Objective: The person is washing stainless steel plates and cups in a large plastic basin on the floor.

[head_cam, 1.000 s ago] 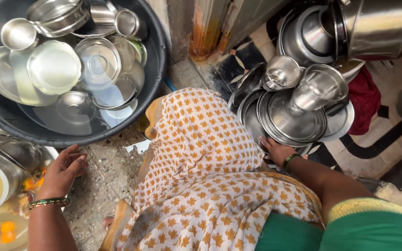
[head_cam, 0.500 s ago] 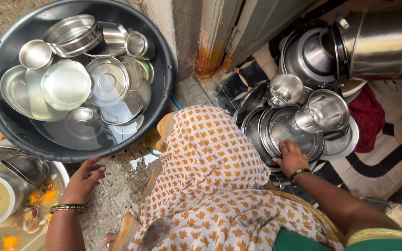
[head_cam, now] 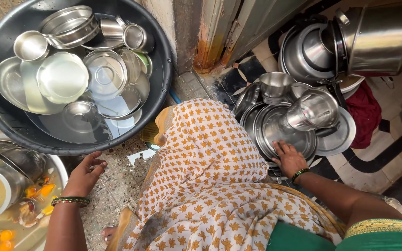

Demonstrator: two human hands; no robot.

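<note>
Plate [head_cam: 282, 132] shiny steel, top of the stack right of your knee, a tumbler [head_cam: 310, 110] lying on it | your right hand [head_cam: 288, 158] flat on its rim, holding nothing | left hand [head_cam: 84, 174] open, empty, on floor below the black tub [head_cam: 161, 60] | since half a second ago, the right hand has slid nearer you.

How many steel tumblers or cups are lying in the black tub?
3 that I can make out: one cup at the black tub's top right, a second just left of it, and one at upper left. Others may be hidden under the plates.
</note>
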